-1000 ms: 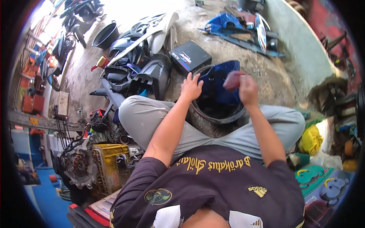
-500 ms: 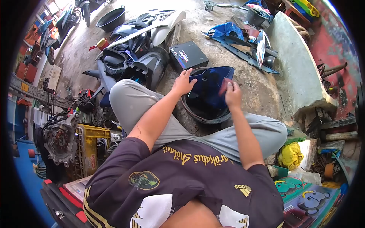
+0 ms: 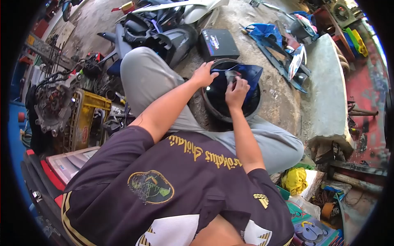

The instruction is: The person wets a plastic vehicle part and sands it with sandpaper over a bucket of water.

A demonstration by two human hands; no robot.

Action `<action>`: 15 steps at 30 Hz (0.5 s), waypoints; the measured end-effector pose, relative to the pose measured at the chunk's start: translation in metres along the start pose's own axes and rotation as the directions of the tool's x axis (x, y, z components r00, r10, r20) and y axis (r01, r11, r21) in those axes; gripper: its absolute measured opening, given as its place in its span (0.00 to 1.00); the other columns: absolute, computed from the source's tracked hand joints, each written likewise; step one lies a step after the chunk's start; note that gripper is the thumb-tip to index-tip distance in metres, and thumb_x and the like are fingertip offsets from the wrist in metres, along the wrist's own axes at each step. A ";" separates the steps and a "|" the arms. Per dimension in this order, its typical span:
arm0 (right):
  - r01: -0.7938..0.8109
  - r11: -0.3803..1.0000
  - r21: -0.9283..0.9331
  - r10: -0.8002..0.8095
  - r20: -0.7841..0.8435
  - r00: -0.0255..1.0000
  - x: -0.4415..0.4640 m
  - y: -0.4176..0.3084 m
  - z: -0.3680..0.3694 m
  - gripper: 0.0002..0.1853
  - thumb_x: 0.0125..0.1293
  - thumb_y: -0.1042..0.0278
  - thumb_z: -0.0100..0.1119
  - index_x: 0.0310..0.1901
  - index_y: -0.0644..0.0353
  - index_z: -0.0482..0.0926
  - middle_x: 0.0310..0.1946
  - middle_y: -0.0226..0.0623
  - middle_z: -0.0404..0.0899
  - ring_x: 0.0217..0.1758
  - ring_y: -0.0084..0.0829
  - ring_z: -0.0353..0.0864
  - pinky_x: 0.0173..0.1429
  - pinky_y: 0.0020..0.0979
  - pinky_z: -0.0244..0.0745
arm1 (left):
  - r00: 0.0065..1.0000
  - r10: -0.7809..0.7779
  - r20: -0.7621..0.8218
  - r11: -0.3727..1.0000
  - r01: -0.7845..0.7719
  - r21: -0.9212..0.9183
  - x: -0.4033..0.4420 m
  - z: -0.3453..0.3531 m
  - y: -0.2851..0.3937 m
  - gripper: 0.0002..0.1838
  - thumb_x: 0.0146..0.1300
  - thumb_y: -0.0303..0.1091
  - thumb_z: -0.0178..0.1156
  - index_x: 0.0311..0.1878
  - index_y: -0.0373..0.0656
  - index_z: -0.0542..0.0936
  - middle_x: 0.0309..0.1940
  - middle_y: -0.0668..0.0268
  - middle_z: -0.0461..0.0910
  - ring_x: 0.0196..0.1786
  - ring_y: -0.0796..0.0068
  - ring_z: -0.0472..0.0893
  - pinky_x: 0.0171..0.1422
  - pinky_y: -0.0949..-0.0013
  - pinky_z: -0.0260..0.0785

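Note:
A glossy dark blue plastic panel [image 3: 253,74] lies across a round black tub [image 3: 259,102] between my legs, its pointed corner sticking out past the right rim. My left hand [image 3: 204,75] grips the panel's left edge by the rim, thumb over the top. In my right hand [image 3: 237,92], a small folded reddish-grey piece that looks like sandpaper [image 3: 231,75] is pinched against the panel's face. The fingertips partly cover this piece. The inside of the tub is dark, and I cannot make out what is in it.
A black box [image 3: 219,44] stands just beyond the tub. Grey and black motorcycle fairings [image 3: 164,41] are piled at the far left, and blue panels [image 3: 273,53] lie at the far right. A concrete block [image 3: 330,90] flanks the right side; an engine part [image 3: 53,102] and yellow crate [image 3: 84,117] sit left.
My right hand has moved left across the panel with the sandpaper, nearer my left hand. My left hand keeps its place on the edge. The camera view has shifted.

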State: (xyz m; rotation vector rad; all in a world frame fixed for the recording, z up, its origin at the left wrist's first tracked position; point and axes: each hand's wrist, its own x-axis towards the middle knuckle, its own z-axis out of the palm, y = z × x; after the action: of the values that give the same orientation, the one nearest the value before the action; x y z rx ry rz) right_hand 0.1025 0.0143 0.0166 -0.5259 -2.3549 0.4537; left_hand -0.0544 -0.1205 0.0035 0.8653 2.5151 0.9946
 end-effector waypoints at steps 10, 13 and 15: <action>-0.078 0.990 -0.120 0.073 -0.045 0.996 0.012 0.009 0.000 0.24 0.65 0.81 0.57 0.62 0.57 0.87 0.52 0.51 0.76 0.56 0.54 0.74 0.64 0.50 0.71 | 0.976 -0.012 0.216 0.996 0.030 -0.081 0.019 -0.012 -0.004 0.39 0.81 0.49 0.55 0.87 0.46 0.54 0.78 0.33 0.64 0.80 0.34 0.65 0.85 0.49 0.58; -0.016 0.965 -0.263 -0.009 -0.094 0.996 0.013 0.015 -0.001 0.24 0.70 0.66 0.62 0.66 0.61 0.83 0.72 0.53 0.72 0.75 0.58 0.68 0.76 0.55 0.65 | 0.979 0.037 0.199 0.993 -0.013 -0.121 0.023 -0.007 -0.009 0.38 0.81 0.46 0.55 0.86 0.46 0.55 0.77 0.33 0.66 0.79 0.35 0.67 0.84 0.49 0.59; 0.076 0.960 -0.270 -0.061 0.061 0.996 0.003 -0.003 0.005 0.31 0.71 0.55 0.64 0.72 0.61 0.77 0.82 0.47 0.63 0.86 0.54 0.56 0.84 0.58 0.54 | 0.984 0.105 0.144 0.984 -0.081 -0.158 0.031 -0.001 -0.018 0.38 0.80 0.46 0.55 0.86 0.47 0.55 0.74 0.31 0.68 0.77 0.33 0.70 0.82 0.48 0.62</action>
State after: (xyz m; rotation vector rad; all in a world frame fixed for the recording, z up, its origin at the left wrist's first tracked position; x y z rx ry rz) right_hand 0.0966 0.0128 0.0161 -0.5609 -2.4929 0.1111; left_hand -0.0864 -0.1121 -0.0104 0.9809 2.2581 1.0893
